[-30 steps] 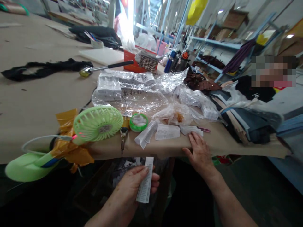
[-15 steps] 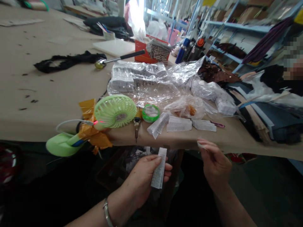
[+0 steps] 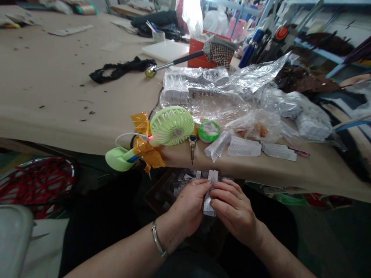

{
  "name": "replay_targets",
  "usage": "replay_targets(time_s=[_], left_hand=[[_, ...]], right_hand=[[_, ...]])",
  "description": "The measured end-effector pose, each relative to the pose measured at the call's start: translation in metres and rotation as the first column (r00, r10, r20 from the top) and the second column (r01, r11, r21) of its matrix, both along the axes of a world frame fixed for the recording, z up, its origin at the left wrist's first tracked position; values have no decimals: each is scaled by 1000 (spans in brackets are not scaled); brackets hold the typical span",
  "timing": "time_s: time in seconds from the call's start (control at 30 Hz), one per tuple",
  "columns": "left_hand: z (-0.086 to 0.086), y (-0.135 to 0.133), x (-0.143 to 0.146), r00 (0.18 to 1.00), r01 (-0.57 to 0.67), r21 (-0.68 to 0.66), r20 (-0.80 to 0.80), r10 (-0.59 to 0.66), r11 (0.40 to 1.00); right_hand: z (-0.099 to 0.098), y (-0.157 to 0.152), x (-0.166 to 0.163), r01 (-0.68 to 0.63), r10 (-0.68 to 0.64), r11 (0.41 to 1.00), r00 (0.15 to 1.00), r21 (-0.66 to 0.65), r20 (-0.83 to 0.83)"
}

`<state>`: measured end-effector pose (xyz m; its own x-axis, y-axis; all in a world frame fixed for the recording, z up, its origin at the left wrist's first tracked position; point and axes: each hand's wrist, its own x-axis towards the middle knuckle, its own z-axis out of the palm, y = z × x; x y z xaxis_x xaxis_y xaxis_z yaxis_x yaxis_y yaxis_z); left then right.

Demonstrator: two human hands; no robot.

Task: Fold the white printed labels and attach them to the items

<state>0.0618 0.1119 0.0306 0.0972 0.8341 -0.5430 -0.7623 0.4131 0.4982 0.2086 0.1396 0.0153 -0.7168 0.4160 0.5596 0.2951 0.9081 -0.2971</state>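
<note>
A small stack of white printed labels (image 3: 209, 206) is pinched in my left hand (image 3: 189, 204), in front of the table edge. The left wrist wears a metal bangle (image 3: 157, 238). My right hand (image 3: 236, 210) has closed in from the other side, its bent fingers gripping the same labels and covering their middle. Past the edge lie a fan of printed labels (image 3: 244, 147) and a second row of labels (image 3: 278, 151). Beside them are a folded clear plastic piece (image 3: 219, 145) and a green round tub (image 3: 209, 131) with white stuff inside.
A green fan (image 3: 172, 126), bound with orange tape, and a pointed soldering-iron-like tool (image 3: 192, 148) sit at the table edge. Clear plastic bags (image 3: 220, 102) spread behind. A long-handled metal tool (image 3: 174, 63) lies farther back. Below the hands is a box of paper scraps (image 3: 176, 189).
My right hand has come left and down to join my left hand at the labels. The left hand has shifted slightly, and the view has turned left.
</note>
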Motion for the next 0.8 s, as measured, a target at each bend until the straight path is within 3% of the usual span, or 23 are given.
replay_targets(time_s=[0.5,0.63,0.7,0.73,0.8], left_hand=[[-3,-5,1,1000,12,29,8,-12,1000],[-3,-6,0,999,5,11,-36,-4,1000],[-2,-7,-2,996,49,-14,-70,-50,999],[-1,-8,-3,993,80,-28,-89,-82,996],[2,-10,-4,982,142,-46,-119,-146,989]], right_hand=[[0,-7,-2,32,-31,999,998,-22,54],[-1,-8,0,14,-18,988,1000,-155,-25],[-2,-6,2,87,-141,939,980,-332,-141],[-2,-4,2,136,-242,883,952,-448,-187],[-2,2,0,173,-418,713,883,-679,-213]])
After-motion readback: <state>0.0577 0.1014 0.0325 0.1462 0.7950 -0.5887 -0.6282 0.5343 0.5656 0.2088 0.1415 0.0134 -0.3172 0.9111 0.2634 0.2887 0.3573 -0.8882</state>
